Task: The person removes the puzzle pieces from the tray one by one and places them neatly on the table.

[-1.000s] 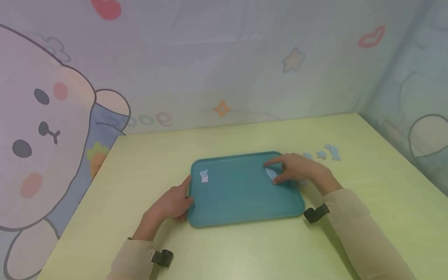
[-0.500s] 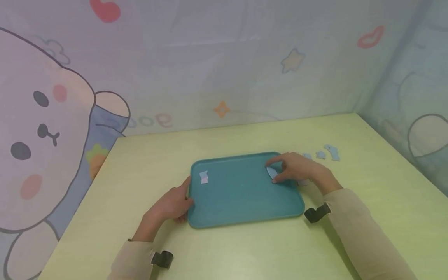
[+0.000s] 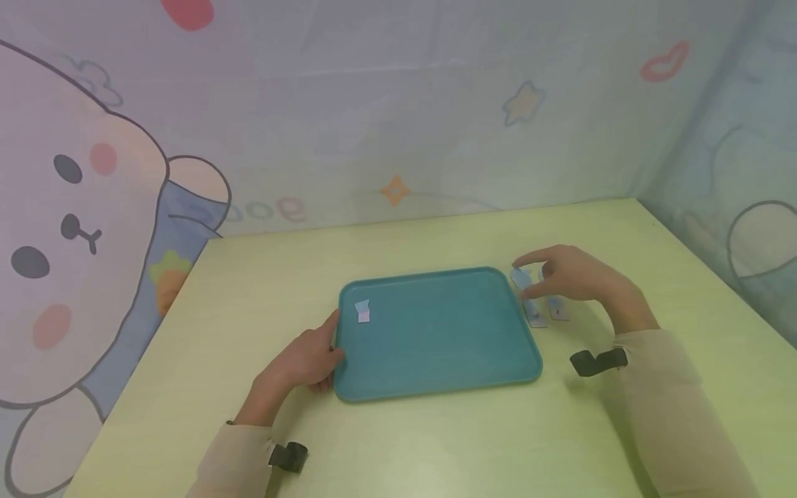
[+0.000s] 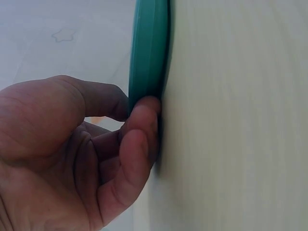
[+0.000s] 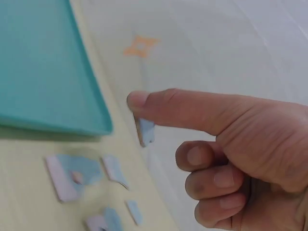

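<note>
The teal tray lies on the table, with one small blue-and-pink puzzle piece near its upper left corner. My left hand holds the tray's left edge; in the left wrist view the thumb is at the rim and curled fingers lie against its underside. Just beyond the tray's upper right corner, my right hand pinches a light blue puzzle piece between thumb and index finger. In the right wrist view, the thumb partly hides that piece, and the other fingers are curled.
Several loose puzzle pieces lie on the table right of the tray, among them a pink-and-blue one and a smaller one. The hand hides some of them in the head view. A printed cloth backdrop stands behind the pale yellow table.
My right hand has moved right and away from me, off the tray, with the light blue puzzle piece in its fingers. The left hand has stayed at the tray's edge.
</note>
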